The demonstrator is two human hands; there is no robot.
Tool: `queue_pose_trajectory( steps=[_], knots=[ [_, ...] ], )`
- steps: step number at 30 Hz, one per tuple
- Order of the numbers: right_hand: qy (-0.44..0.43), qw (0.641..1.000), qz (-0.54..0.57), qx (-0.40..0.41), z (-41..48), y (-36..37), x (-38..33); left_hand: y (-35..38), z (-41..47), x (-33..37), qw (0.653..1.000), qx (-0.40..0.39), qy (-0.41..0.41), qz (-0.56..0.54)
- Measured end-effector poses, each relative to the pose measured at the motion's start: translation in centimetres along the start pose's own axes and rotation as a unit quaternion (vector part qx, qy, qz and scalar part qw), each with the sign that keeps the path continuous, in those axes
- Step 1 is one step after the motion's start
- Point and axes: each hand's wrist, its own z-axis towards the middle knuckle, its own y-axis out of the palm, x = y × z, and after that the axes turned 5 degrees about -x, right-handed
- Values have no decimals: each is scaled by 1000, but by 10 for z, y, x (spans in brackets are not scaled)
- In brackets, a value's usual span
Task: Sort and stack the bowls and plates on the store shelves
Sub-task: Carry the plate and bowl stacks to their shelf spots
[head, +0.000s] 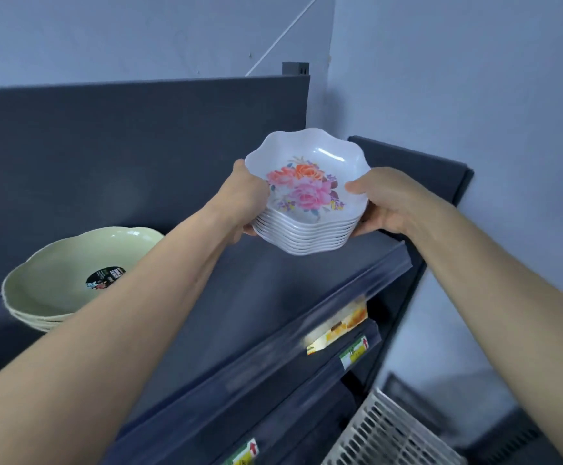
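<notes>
A stack of several white scalloped bowls [306,196] with a pink and orange flower print is held in the air above the right end of the dark top shelf [273,283]. My left hand [244,199] grips the stack's left side and my right hand [384,203] grips its right side. The stack tilts toward me, so the inside of the top bowl shows. A short stack of pale green scalloped bowls [58,280] with a dark sticker inside stands on the same shelf at the left.
The shelf unit's dark back panel [122,156] rises behind the bowls, with a pale wall to the right. Lower shelves carry price labels [353,352] and a yellow package [340,327]. A white slotted basket [384,434] sits at the bottom right.
</notes>
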Motion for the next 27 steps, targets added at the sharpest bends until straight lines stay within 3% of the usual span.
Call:
queue_pose_trajectory(
  steps=[7, 17, 27],
  knots=[
    [30, 995, 27, 87, -107, -26, 36, 50, -56, 15, 996, -93, 15, 10],
    [48, 953, 44, 297, -291, -142, 95, 225, -132, 72, 964, -257, 64, -15],
    [88, 879, 67, 464, -561, -295, 184, 476, -314, 151, 872, -473, 123, -14]
  ],
)
